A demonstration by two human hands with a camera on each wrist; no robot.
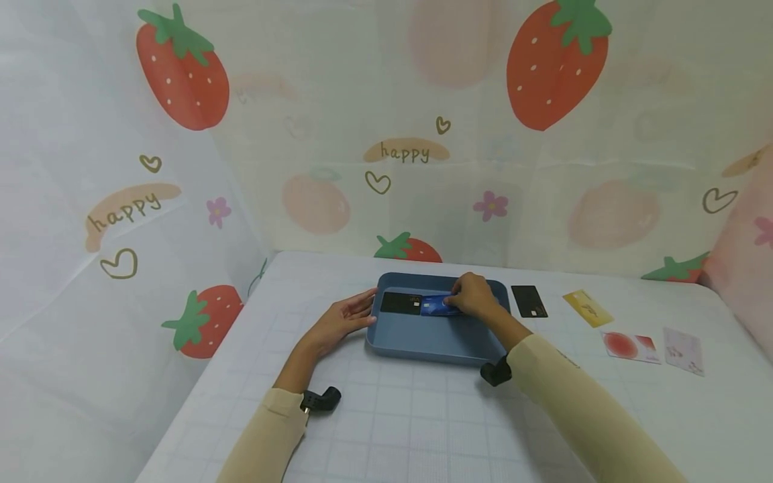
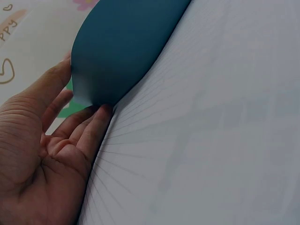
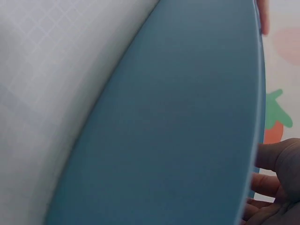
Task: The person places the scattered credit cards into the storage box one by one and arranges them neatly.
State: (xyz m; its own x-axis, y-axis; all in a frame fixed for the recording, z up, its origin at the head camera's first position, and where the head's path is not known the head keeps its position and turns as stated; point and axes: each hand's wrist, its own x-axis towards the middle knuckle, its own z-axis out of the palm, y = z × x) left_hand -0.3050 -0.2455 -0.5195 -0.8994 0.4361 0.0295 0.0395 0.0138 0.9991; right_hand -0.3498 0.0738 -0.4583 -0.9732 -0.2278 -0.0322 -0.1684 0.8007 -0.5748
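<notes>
A blue-grey tray [image 1: 423, 339] lies on the table in the head view. Inside, along its far side, a black card [image 1: 401, 303] is beside a blue bank card [image 1: 435, 306]. My right hand [image 1: 474, 295] reaches over the tray and pinches the blue card near its right end, covering part of it. Against the tray's left wall rest the fingertips of my left hand [image 1: 341, 325], its fingers mostly straight. In the left wrist view these fingertips touch the outer wall of the tray [image 2: 117, 47]. The right wrist view has the tray wall [image 3: 173, 117] hiding the cards and some fingertips.
Right of the tray lie a second black card [image 1: 529, 301], a yellow card [image 1: 588, 308], a white card with red patterns [image 1: 631, 347] and a pale pink card [image 1: 684, 351]. A strawberry-patterned curtain [image 1: 338, 121] hangs behind the white table [image 1: 410, 416].
</notes>
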